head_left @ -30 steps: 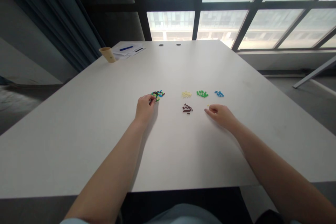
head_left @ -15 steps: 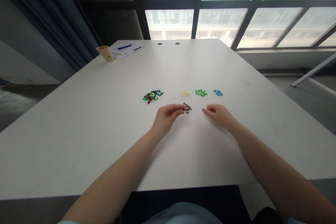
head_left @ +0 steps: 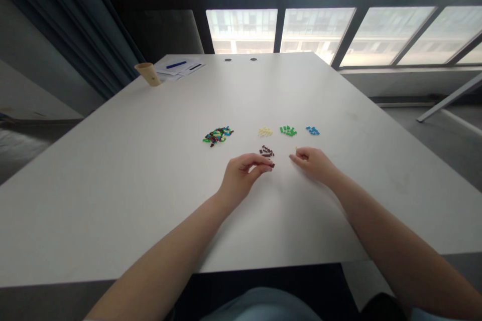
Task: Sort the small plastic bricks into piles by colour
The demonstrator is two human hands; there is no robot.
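A tan paper cup (head_left: 147,74) stood far off, its inside not visible. The left hand (head_left: 241,176) pinched its fingers closed at small dark brown plastic bricks (head_left: 267,155), grasping unclear; the right hand (head_left: 313,162) curled closed beside a tiny yellow brick (head_left: 295,148).

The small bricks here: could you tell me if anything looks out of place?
The mixed pile looks odd: its colours are jumbled, unlike the separate yellow, green, blue and dark brown groups. A lone yellow brick lies apart, by the right hand.

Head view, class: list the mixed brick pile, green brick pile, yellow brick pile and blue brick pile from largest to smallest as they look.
1. Mixed brick pile
2. Green brick pile
3. Yellow brick pile and blue brick pile: these two look about alike, so they are not ranked.
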